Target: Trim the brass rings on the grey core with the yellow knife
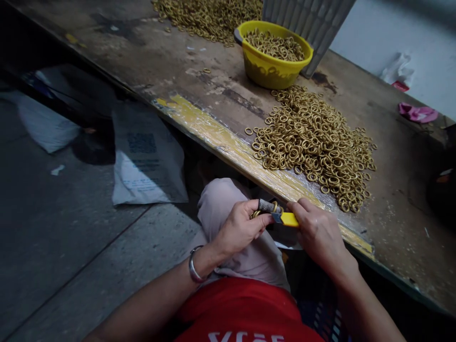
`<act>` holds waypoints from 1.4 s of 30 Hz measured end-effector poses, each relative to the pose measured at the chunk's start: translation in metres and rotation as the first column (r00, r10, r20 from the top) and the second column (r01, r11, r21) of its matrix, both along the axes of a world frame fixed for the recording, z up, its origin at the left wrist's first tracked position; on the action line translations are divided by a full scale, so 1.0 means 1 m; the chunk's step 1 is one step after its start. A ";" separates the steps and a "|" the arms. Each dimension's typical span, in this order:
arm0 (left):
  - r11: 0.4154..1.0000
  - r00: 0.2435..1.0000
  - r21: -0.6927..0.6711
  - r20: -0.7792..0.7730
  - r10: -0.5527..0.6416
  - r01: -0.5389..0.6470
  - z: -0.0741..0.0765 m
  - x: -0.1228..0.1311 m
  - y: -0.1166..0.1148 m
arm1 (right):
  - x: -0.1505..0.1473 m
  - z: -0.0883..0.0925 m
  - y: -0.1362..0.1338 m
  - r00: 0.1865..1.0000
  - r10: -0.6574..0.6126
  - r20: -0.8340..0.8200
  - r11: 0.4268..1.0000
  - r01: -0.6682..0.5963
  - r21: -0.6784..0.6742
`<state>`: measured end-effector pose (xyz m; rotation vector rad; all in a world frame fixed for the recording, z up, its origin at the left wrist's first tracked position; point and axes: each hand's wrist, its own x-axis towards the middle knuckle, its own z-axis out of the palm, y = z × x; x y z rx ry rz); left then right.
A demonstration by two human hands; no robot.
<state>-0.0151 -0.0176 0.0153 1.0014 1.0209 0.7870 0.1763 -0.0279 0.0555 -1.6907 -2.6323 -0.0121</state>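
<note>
Just off the table's front edge, above my lap, my left hand (pixel 245 223) pinches a few brass-coloured rings (pixel 275 207). Its index finger wears a grey finger wrap (pixel 265 205). In my right hand (pixel 317 228) is a yellow-handled utility knife (pixel 289 219), its dark front end against the rings at my left fingertips. The blade itself is too small to make out. Right beyond my hands, a large heap of the same rings (pixel 313 142) lies on the table.
A yellow bowl (pixel 274 73) full of rings stands behind the heap, before a grey plastic crate (pixel 302 19). More rings (pixel 213 19) lie at the back. A pink cloth (pixel 417 113) is at the right. Yellow tape (pixel 228 142) covers the table edge. A white sack (pixel 146 161) stands on the floor.
</note>
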 end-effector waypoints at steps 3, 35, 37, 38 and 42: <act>1.000 1.000 0.029 -0.019 -0.012 0.013 0.002 -0.001 0.001 | 0.001 0.005 0.004 0.999 0.019 0.035 0.999 -0.017 -0.038; 0.544 0.522 0.386 -0.846 -0.113 0.745 -0.043 0.059 0.010 | 0.019 -0.046 0.088 0.911 -0.189 -0.366 0.975 0.219 0.044; 0.478 0.493 0.402 -0.866 -0.078 0.781 -0.053 0.064 0.011 | 0.009 -0.049 0.102 0.916 -0.179 -0.360 0.975 0.213 0.057; 0.462 0.496 0.412 -0.866 -0.071 0.785 -0.058 0.066 0.011 | 0.004 -0.051 0.108 0.923 -0.188 -0.335 0.974 0.219 0.057; 0.451 0.518 0.418 -0.846 -0.121 0.789 -0.068 0.070 0.014 | -0.007 -0.052 0.125 0.952 -0.237 -0.194 0.968 0.249 0.039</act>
